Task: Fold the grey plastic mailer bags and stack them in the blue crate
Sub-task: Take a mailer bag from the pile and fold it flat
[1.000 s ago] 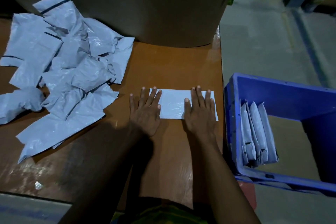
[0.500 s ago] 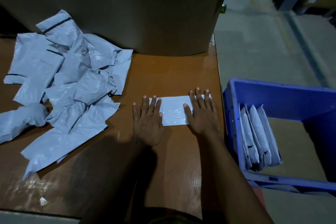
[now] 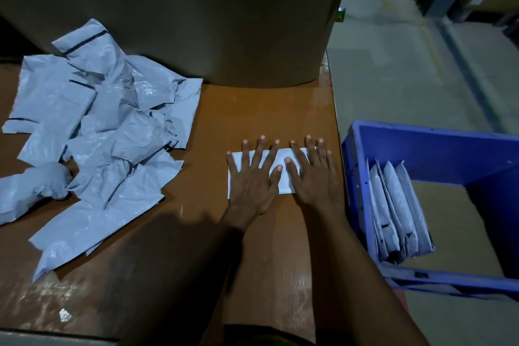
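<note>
**Pressing a fold flat, crate waiting alongside**

Close to me, both of the person's forearms are reaching out over the brown tabletop (image 3: pixel 252 109). The left hand (image 3: pixel 252 177) and right hand (image 3: pixel 313 177) are lying side by side, palms down, fingers straight and spread, gripping nothing. They are pressing on a folded mailer (image 3: pixel 286 187), a pale strip lying flat near the tabletop's right edge, mostly covered by the two hands.

To my eye this is the creasing step: the bag is being flattened so the fold holds. The next move, I'd say, is pinching the strip along one edge without letting the slippery plastic spring open, then carrying it right and slotting it in on edge beside the others.

Just off the tabletop's right edge, the blue crate (image 3: pixel 421 132) is sitting lower down, with a few folded bags (image 3: pixel 393 205) leaning together against its near-left wall; most of the crate is unfilled.

Over to the left, a pile of loose mailers (image 3: pixel 106 132) is sprawling crumpled across the tabletop, so plenty of work is waiting.

Farthest back, a big cardboard drum (image 3: pixel 196 8) is standing on the tabletop.
</note>
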A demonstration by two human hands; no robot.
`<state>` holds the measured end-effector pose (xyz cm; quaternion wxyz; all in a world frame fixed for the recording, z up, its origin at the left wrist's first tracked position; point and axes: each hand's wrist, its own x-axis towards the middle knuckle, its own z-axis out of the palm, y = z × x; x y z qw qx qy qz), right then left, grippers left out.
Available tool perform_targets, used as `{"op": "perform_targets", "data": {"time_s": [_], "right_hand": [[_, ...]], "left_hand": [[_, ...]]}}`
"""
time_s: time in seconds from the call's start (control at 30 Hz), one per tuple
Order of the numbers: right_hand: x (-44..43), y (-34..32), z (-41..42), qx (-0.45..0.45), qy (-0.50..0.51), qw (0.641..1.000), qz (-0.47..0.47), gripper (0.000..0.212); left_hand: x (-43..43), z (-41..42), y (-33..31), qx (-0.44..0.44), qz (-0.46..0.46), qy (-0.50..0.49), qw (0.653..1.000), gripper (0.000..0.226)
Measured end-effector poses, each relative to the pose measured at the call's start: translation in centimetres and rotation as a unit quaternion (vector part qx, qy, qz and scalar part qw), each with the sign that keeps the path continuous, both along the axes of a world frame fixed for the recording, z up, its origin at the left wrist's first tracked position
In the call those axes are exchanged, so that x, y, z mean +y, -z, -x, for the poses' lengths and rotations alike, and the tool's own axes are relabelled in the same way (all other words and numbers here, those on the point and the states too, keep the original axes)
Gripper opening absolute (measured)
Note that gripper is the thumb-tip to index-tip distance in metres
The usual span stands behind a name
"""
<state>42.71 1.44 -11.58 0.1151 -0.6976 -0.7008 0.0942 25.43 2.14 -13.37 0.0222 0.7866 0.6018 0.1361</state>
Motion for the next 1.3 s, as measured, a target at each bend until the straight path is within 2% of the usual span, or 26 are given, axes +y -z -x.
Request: {"op": "perform_targets", "data": {"time_s": [0.5, 0.67, 0.73, 0.83, 0.9, 1.0, 1.13, 1.2, 1.23, 1.3], "right_hand": [[-0.2, 0.6, 0.5, -0.060, 0.027, 0.998, -0.017, 0.062], [-0.3, -0.1, 0.6, -0.047, 0.019, 0.999, 0.013, 0.065], [0.0, -0.6, 0.1, -0.008, 0.001, 0.999, 0.047, 0.067], [1.1, -2.6, -1.1, 0.116, -0.021, 0.986, 0.118, 0.065], [1.8, -3.8, -1.9, 0.125, -0.040, 0.978, 0.160, 0.072], [2.7, -5.2, -2.2, 0.057, -0.076, 0.973, 0.208, 0.097], [4.2, -6.9, -1.1, 0.024, -0.071, 0.978, 0.193, 0.107], [4.9, -7.5, -0.7, 0.031, -0.085, 0.978, 0.189, 0.100], [5.2, -7.8, -0.7, 0.048, -0.087, 0.980, 0.175, 0.088], [5.5, -8.3, -0.9, 0.073, -0.078, 0.987, 0.123, 0.050]], "left_hand": [[0.1, 0.1, -0.2, 0.029, 0.018, 0.003, 0.999, 0.062], [0.1, 0.2, -0.6, 0.009, 0.075, 0.013, 0.997, 0.062], [0.2, 0.4, -1.6, -0.026, 0.106, 0.006, 0.994, 0.062], [0.3, 1.4, -3.9, -0.063, 0.143, -0.036, 0.987, 0.061], [0.4, 2.7, -5.5, -0.071, 0.156, -0.040, 0.984, 0.064], [1.0, 3.8, -7.1, -0.029, 0.199, -0.009, 0.980, 0.076], [2.7, 3.7, -8.4, 0.039, 0.239, -0.003, 0.970, 0.083], [3.3, 3.6, -9.3, 0.043, 0.242, -0.017, 0.969, 0.077], [3.4, 3.6, -9.9, 0.044, 0.230, -0.024, 0.972, 0.069], [3.4, 3.9, -11.0, 0.015, 0.178, -0.040, 0.983, 0.047]]}}
